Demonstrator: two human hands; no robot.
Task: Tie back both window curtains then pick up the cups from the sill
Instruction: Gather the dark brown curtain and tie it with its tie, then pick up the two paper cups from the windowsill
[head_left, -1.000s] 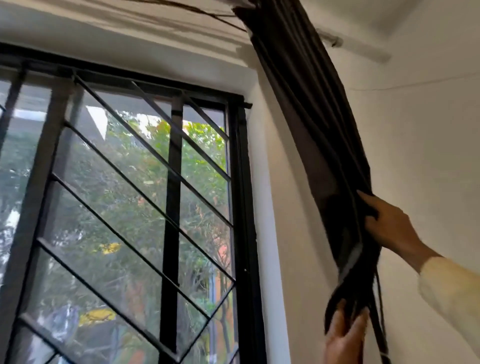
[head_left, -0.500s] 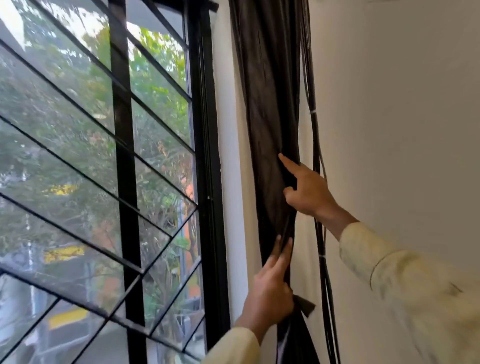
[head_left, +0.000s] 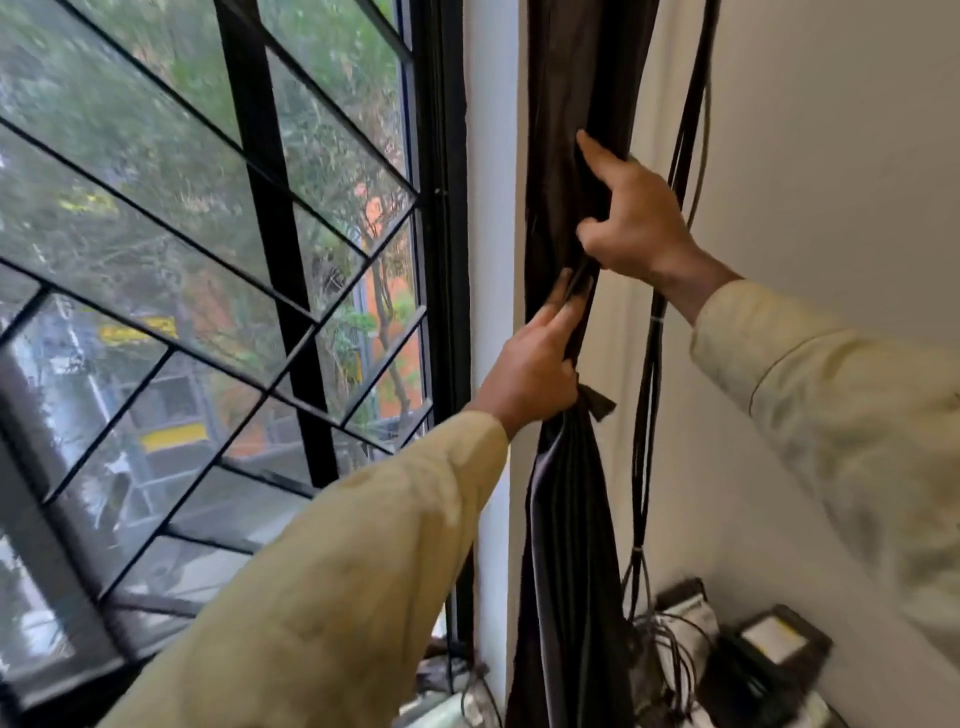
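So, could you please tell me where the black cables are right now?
In the head view, right of centre: the cables hang down the wall just right of the gathered curtain, passing behind the right hand.

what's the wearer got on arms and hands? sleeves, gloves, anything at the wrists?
Long, loose sleeves in pale yellow-cream fabric on both arms. The left sleeve and right sleeve both reach the wrist, and the right one shows a stitched cuff seam. The left hand and right hand are bare: no gloves, and no watch, ring or band visible.
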